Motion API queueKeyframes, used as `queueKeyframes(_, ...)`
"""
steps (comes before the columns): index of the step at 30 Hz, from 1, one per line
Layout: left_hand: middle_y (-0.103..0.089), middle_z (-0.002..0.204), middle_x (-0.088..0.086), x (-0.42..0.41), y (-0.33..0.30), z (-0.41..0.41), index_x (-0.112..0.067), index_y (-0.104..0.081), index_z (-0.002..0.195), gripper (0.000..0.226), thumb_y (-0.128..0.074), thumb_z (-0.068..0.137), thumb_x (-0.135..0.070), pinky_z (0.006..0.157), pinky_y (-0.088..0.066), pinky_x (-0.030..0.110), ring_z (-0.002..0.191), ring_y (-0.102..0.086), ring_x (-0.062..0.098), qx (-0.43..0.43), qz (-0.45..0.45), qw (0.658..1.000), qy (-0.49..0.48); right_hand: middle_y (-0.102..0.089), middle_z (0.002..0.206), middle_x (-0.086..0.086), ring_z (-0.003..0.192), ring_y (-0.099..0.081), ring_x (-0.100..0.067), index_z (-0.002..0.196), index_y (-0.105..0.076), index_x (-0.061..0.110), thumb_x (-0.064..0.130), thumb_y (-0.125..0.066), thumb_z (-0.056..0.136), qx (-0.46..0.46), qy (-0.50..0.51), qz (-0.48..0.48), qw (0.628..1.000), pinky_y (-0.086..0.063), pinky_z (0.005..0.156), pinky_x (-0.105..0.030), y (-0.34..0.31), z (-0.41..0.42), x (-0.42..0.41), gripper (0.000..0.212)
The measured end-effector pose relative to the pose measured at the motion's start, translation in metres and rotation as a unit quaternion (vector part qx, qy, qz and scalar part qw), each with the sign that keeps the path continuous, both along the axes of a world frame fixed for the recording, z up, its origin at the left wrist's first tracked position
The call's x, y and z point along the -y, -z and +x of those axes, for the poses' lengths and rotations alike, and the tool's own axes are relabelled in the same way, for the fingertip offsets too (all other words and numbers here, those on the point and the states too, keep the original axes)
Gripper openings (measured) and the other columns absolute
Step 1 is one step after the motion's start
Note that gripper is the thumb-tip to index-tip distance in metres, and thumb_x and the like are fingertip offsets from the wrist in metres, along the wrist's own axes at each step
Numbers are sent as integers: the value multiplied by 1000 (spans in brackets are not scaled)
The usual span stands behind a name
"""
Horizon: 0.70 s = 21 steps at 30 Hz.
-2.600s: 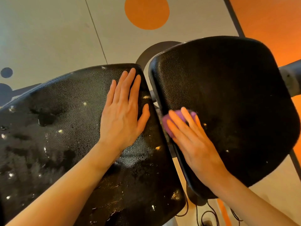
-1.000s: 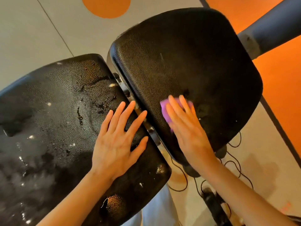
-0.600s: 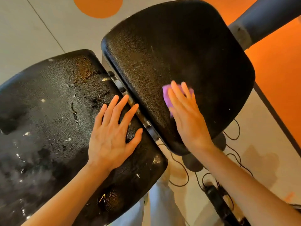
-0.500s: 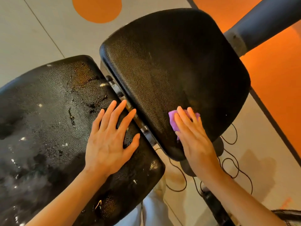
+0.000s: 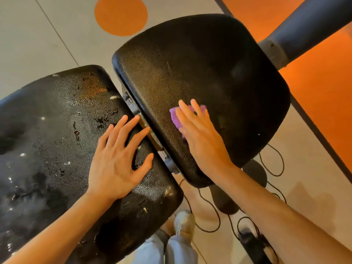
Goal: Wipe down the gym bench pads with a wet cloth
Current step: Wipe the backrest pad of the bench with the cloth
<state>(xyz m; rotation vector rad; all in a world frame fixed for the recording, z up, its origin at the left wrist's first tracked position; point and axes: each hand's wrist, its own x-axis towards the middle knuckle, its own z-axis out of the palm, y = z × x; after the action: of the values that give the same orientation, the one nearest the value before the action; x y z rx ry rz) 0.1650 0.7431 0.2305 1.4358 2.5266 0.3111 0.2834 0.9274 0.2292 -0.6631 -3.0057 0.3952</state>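
The fingers of the right hand (image 5: 202,138) lay straight and close together, pressing flat on a purple cloth (image 5: 176,119). The cloth sat under those fingers on the right pad (image 5: 219,69), near the pad's near left edge, and only its top and left parts peeked out. The fingers of the left hand (image 5: 116,164) were straight too, but spread wide apart, and they held nothing. That hand lay flat on the left pad (image 5: 47,140), with its fingertips reaching to the pad's right edge, close to the gap. The left pad looked wet and shiny, with small white spots and dark drips on it. The right pad looked duller and mostly dry. Between the two pads was a thin gap, and a metal bracket (image 5: 131,103) showed in it. Both bare arms came up from the bottom of the view. Below the pads a pale shoe (image 5: 184,222) and light trousers (image 5: 167,248) could be seen. Thin black cords (image 5: 209,212) lay in loops on the floor (image 5: 38,44) under the right pad. The floor was pale, with an orange circle (image 5: 121,15) far up and a big orange area (image 5: 323,88) at the right. A thick dark bar (image 5: 308,25) crossed the top right corner.
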Motion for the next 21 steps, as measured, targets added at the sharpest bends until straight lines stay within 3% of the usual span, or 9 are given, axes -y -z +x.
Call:
queueKeyframes(3,-33,159,1,1,1,1,-25,-49,143,62,-42,91,-56,123,-17,45,152,-19,22,-4,3,1000,-4,-30,156,-6,147,-19,-29,146,-35,11,10,-49,97,-1,15,-8,1000,-17,121,-46,4,-33,-2,51)
queueKeyframes(8,-32,159,0,1,1,1,-25,-49,143,62,-44,90,-56,123,-17,44,152,-19,20,2,1,1000,-5,-29,155,-4,147,-20,-27,146,-37,10,3,-60,89,-7,-58,-24,998,-14,122,-41,-5,85,40,62)
queueKeyframes(11,-32,159,-1,1,0,1,-25,-50,142,61,-44,90,-55,123,-16,42,152,-20,20,2,5,1000,-6,-37,152,-8,145,-26,-30,143,-43,8,1,-56,92,-37,-31,-32,998,-21,120,-46,4,34,23,53)
queueKeyframes(14,-33,158,0,1,-1,1,-25,-50,142,61,-43,90,-55,123,-15,40,152,-19,20,-2,2,1000,-5,-33,154,-7,146,-22,-30,144,-38,11,4,-56,92,-36,50,1,998,-21,120,-46,8,-30,6,56)
queueKeyframes(16,-34,158,0,0,-1,1,-26,-49,143,61,-43,90,-55,123,-15,41,152,-19,21,-4,-2,1000,-4,-29,156,-6,148,-17,-28,147,-33,12,6,-49,93,-33,67,-19,997,-15,121,-44,6,-10,20,57)
queueKeyframes(19,-34,158,1,1,-2,0,-25,-49,143,61,-42,91,-55,123,-15,41,152,-19,21,0,-10,1000,0,-27,158,-3,149,-14,-23,148,-32,11,3,-34,93,-2,7,-52,999,-11,122,-39,-4,58,60,56)
queueKeyframes(21,-34,158,1,1,-4,0,-25,-48,144,62,-39,91,-56,123,-13,41,152,-18,21,2,-14,1000,0,-30,156,-3,147,-19,-25,147,-34,11,-2,-44,91,-15,0,-22,1000,-16,121,-40,-1,50,28,58)
